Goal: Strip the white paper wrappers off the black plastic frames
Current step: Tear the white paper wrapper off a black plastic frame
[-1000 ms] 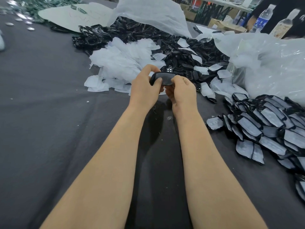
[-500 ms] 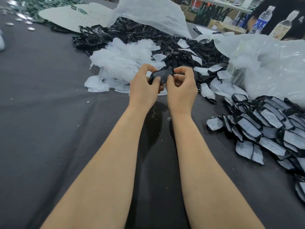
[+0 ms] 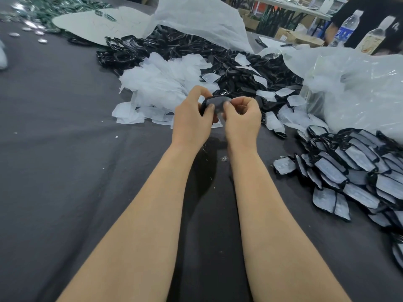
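Head view, from left to right. The grey cloth covers the table. At the far left lies a pale flat sheet. Right of it, beyond our hands, is a heap of loose white wrappers. Behind that heap, a mound of bare black frames runs off to the right.

Our left hand is raised over the cloth with its fingers curled. It grips the left end of one black plastic frame. The thumb presses on the frame's near face and the forefinger hooks over its far edge. The frame sits between both hands, above the near edge of the wrapper heap. Its face looks grey, with paper still on it.

Our right hand pinches the frame's right end between thumb and forefinger. The other fingers are folded into the palm. We cannot tell whether the pinch is on the paper alone or on the plastic too.

Further right is a crumpled clear plastic bag. Nearer us, a stack of still-wrapped frames lies on the cloth. Two bottles stand at the far right.
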The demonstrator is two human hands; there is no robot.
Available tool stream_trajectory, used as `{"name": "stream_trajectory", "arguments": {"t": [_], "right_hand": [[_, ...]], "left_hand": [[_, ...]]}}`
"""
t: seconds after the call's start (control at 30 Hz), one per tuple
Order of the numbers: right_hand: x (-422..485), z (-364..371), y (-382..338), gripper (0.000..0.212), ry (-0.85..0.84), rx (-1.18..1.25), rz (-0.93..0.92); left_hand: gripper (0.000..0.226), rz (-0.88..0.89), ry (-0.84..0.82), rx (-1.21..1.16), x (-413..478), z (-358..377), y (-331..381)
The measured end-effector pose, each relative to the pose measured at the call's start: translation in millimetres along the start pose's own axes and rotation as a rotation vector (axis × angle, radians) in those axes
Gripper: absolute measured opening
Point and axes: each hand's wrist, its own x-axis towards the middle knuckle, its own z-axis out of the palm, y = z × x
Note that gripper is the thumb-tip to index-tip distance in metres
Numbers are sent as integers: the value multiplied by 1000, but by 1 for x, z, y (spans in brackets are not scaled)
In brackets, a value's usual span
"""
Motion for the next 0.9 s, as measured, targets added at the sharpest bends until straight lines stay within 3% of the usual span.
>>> {"name": "stream_trajectory", "arguments": {"t": [0.17,0.4,0.9], "right_hand": [[4,-1,1,22,-4,118,68],[11,-7,-1,13,-176,361,305],[9,-7,4,10,-166,143,151]], "left_hand": [[31,-2,-19,-20,0,-1,0],[28,-80,-28,-73,2,-2,-1],[23,-118,-16,-109,4,-2,-2]]}}
